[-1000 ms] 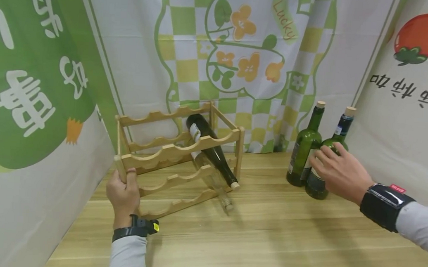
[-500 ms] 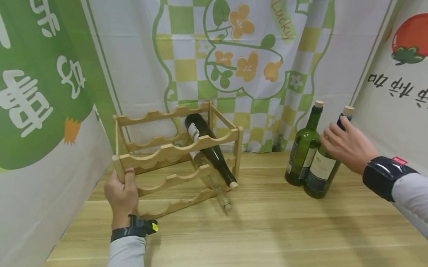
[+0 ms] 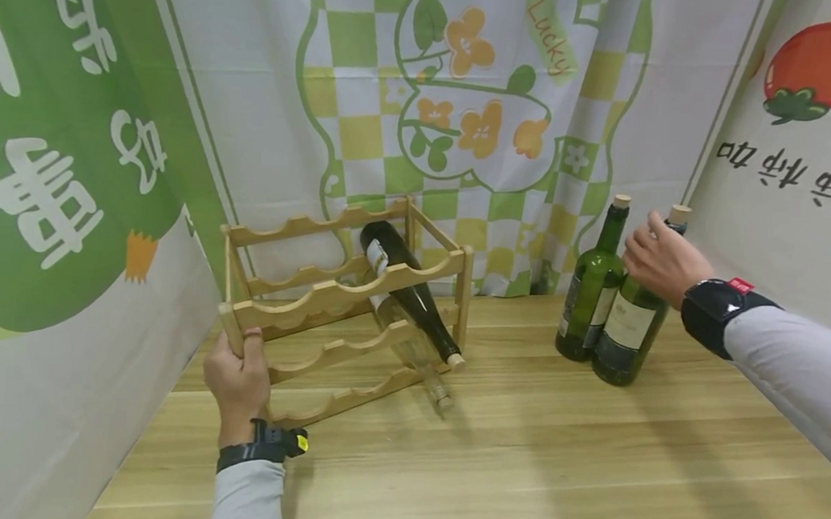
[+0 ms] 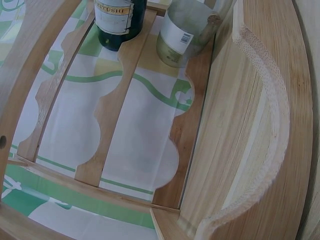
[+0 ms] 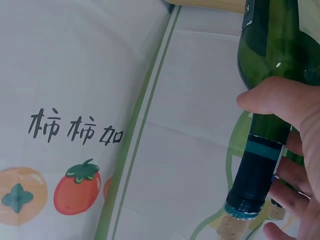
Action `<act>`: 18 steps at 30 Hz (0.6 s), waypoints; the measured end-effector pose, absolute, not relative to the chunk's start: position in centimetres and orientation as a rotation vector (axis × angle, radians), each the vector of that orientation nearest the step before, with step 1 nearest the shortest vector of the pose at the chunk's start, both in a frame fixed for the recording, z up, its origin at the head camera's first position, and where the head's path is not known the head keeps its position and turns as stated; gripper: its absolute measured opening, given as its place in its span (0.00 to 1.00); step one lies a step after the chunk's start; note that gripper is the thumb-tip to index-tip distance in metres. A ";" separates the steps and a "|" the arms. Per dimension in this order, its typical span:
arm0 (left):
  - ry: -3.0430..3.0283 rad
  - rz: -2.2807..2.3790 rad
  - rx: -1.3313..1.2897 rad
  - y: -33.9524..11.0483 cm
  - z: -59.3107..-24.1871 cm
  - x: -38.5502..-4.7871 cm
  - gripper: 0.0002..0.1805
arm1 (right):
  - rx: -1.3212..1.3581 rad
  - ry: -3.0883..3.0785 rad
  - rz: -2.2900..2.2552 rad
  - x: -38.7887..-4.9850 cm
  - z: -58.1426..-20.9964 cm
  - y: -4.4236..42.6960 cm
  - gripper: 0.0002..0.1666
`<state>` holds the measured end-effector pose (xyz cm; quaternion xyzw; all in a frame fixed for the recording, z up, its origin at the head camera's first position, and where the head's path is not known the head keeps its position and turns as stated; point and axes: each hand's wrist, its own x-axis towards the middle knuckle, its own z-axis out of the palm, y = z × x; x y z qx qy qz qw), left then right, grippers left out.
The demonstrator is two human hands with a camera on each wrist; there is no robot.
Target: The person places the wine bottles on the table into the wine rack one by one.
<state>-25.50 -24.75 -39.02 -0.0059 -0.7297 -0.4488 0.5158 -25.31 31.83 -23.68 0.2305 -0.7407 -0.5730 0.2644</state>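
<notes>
My left hand (image 3: 237,376) grips the near left corner post of a wooden wine rack (image 3: 329,294); the left wrist view shows the rack's scalloped slats (image 4: 107,115) but not that hand. A dark corked wine bottle (image 3: 419,308) lies in the rack's upper tier, neck toward me. Below it lies a clear bottle (image 3: 414,354), also corked. To the right, my right hand (image 3: 665,261) holds a green wine bottle (image 3: 628,327) round its neck and shoulder, thumb on one side and fingers on the other. That bottle stands upright, with a cream label and cork.
Another green corked bottle (image 3: 591,284) stands close against the left side of the held one. The wooden table (image 3: 488,466) spreads out in front. Printed cloth hangs behind (image 3: 496,136) and at both sides.
My right hand has moved up from the bottle's body to its neck and wrapped round it, uncovering the label. The left hand and the rack have stayed in place.
</notes>
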 end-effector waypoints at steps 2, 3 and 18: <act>-1.755 -1.082 -0.005 -24.8 -39.1 -25.5 0.19 | 0.624 -2.008 -1.555 -25.9 -24.0 31.7 0.16; -1.757 -1.084 0.001 -24.8 -39.1 -25.5 0.19 | 0.621 -2.015 -1.557 -26.1 -24.1 31.6 0.13; -1.736 -1.096 -0.014 -25.0 -38.9 -25.5 0.19 | 0.519 -2.268 -1.652 -28.4 -23.9 31.1 0.05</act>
